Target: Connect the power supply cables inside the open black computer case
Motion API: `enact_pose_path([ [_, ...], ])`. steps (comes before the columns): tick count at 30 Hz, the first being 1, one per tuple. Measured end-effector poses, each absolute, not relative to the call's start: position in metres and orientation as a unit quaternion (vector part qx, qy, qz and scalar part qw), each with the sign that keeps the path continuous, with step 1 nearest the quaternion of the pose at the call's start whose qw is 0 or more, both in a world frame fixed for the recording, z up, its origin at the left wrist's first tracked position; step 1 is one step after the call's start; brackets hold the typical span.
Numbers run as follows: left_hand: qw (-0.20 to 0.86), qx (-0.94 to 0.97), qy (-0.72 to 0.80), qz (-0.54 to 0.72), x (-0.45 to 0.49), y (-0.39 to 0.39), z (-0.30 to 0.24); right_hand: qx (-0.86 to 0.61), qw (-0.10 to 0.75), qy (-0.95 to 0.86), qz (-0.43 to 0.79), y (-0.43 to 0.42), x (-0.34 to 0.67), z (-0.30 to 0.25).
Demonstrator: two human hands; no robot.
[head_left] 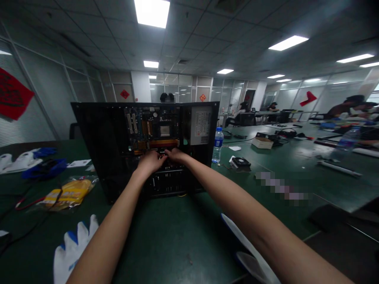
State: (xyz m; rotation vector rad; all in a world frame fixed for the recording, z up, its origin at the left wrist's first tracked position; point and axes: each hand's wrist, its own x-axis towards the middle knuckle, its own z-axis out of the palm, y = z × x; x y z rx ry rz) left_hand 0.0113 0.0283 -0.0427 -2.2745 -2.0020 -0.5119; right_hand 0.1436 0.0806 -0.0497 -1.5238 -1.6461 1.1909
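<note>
An open black computer case (97,146) lies on the green table (177,236), its motherboard (152,128) and grey power supply (201,128) showing. Both my arms reach into it. My left hand (150,161) and my right hand (175,155) meet just below the motherboard's orange slots, fingers curled together in a pinch on a small part I cannot make out.
White and blue gloves lie at the near left (72,248) and near right (251,256). A yellow packet (71,193), a water bottle (218,144), a small fan (240,162) and a box (262,142) sit around the case. People sit at far desks (352,106).
</note>
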Motion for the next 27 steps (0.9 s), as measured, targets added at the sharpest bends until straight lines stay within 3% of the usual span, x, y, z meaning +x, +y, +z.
enact_pose_path([
  [5,0.067,-0.72,-0.675,-0.145,0.014,0.023,-0.041,-0.582,0.302,-0.693,0.299,0.068,0.157,-0.045],
  [8,0.153,-0.701,-0.684,-0.132,0.019,0.018,-0.042,-0.508,0.265,-0.8,0.179,0.058,0.156,-0.045],
  [11,0.166,-0.703,-0.68,-0.126,0.022,0.017,-0.042,-0.485,0.268,-0.828,0.088,0.051,0.153,-0.046],
  [16,0.104,-0.691,-0.706,-0.112,0.022,0.022,-0.043,-0.475,0.27,-0.834,0.078,0.048,0.156,-0.046],
  [27,0.09,-0.71,-0.687,-0.126,0.021,0.024,-0.042,-0.474,0.231,-0.845,0.09,0.044,0.158,-0.049],
])
